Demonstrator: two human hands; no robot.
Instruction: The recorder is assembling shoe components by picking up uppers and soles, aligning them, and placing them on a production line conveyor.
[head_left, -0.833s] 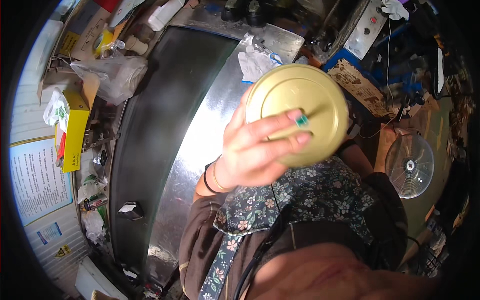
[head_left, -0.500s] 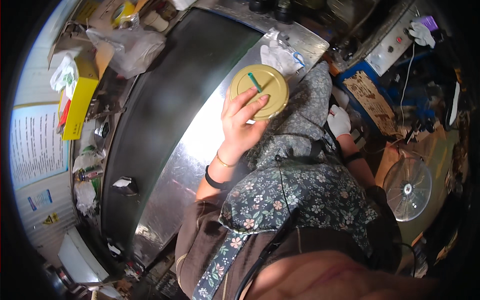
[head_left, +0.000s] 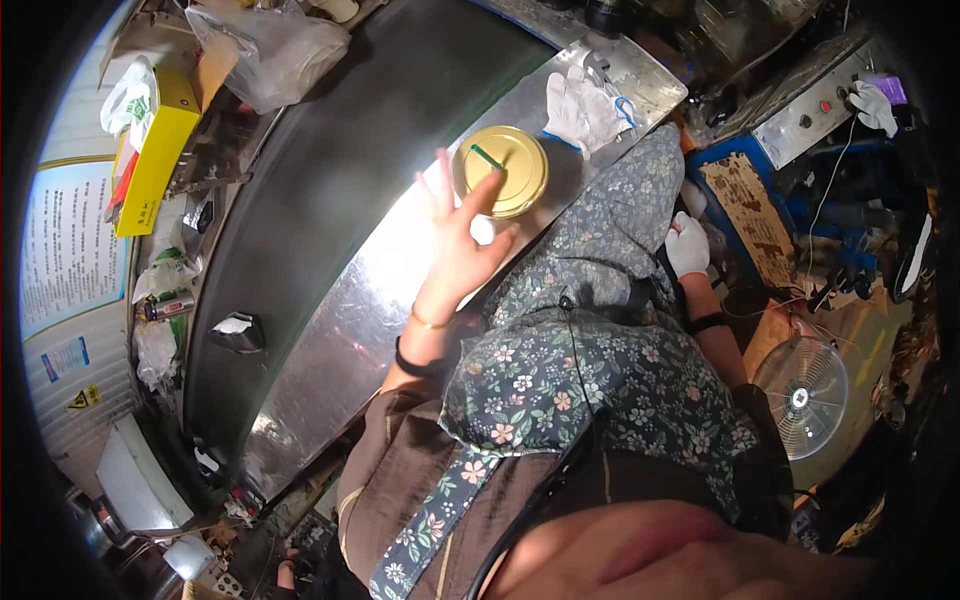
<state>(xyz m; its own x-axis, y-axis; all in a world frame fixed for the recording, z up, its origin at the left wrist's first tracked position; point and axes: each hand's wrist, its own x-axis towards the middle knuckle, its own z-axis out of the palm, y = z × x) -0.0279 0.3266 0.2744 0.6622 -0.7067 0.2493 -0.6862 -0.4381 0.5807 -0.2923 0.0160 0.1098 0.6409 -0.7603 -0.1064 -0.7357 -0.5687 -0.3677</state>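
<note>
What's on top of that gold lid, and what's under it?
A green straw sticks up from the lid. The lid covers whatever is beneath, so that can't be seen.

The left hand (head_left: pixel 460 240) has let its grip go: its fingers, wrapped around the gold-lidded drink container (head_left: pixel 523 182) 0.8 s ago, are now spread, 1 overlapping the lid. The container, then raised close to the camera, has come down to the steel counter (head_left: pixel 370 300). Its green straw (head_left: pixel 487 157), then seen nearly end-on, now slants. The white-gloved right hand (head_left: pixel 688 245), then hidden, shows.
</note>
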